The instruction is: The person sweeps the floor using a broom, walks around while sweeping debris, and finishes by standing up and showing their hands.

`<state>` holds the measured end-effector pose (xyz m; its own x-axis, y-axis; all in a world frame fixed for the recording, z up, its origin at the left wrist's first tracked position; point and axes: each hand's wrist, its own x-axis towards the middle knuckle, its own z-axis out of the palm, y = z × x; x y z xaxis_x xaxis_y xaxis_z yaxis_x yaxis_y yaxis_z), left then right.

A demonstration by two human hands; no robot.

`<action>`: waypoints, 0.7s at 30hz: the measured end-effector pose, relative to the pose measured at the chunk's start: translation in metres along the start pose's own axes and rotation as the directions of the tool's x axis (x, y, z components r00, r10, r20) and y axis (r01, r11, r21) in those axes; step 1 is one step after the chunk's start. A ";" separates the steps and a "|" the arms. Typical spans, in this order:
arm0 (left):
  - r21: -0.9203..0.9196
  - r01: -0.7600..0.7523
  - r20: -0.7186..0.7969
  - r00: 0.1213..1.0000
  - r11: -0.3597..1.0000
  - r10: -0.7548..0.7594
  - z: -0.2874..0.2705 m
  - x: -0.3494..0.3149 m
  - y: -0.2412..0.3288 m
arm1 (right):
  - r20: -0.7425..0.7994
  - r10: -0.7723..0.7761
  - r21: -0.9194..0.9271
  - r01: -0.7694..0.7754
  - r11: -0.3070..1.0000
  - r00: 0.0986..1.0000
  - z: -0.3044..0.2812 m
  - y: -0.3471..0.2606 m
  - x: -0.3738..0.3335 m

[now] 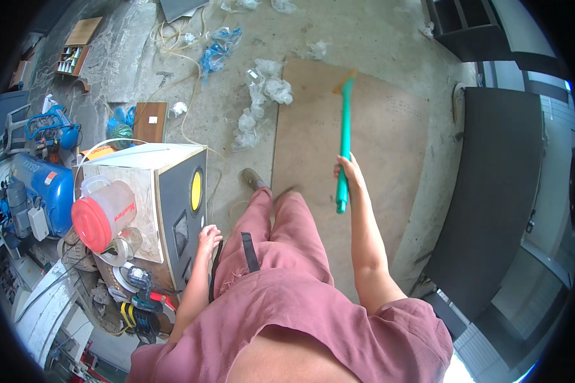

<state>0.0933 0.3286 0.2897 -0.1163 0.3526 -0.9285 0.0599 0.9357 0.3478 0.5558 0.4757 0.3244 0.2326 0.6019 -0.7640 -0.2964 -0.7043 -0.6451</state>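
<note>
Gripping a green broom [345,137] by the lower part of its handle, the right hand [349,171] is closed fully around it, and the brush end rests far ahead on a brown board [377,172] that lies on the concrete floor [338,32]. The left hand [207,239] hangs loose with fingers half spread, holding nothing, just beside a wooden box [153,191]. A jug with a red lid [102,214] lies on this box, and crumpled plastic bags [262,96] lie near the board.

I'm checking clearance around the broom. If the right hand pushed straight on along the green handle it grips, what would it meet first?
The right hand points along the green broom handle toward the floor ahead. First in line looks like the brown board under the broom's head, though depth is hard to judge.
</note>
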 end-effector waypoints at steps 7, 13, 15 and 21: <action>-0.029 0.028 -0.037 0.999 0.999 -0.029 0.035 -0.016 0.020 | -0.119 0.477 0.559 -0.338 0.757 0.871 -0.107 0.001 0.082; -0.164 0.044 -0.110 0.992 0.985 -0.063 0.081 -0.027 0.018 | 0.053 0.302 0.362 -0.300 0.883 0.952 -0.051 -0.078 0.172; -0.163 0.041 -0.134 0.989 0.986 -0.064 0.108 -0.032 0.028 | 0.105 0.260 0.490 -0.278 0.826 0.960 -0.014 -0.113 0.185; -0.289 0.006 -0.133 0.990 0.957 -0.046 0.174 -0.039 0.070 | 0.392 0.258 -0.029 -0.268 0.963 0.883 0.007 -0.200 0.191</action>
<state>0.2747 0.3775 0.3277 -0.2499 0.3080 -0.9180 -0.2299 0.9021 0.3652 0.6526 0.7343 0.3076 -0.2336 0.4978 -0.8353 -0.3209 -0.8504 -0.4170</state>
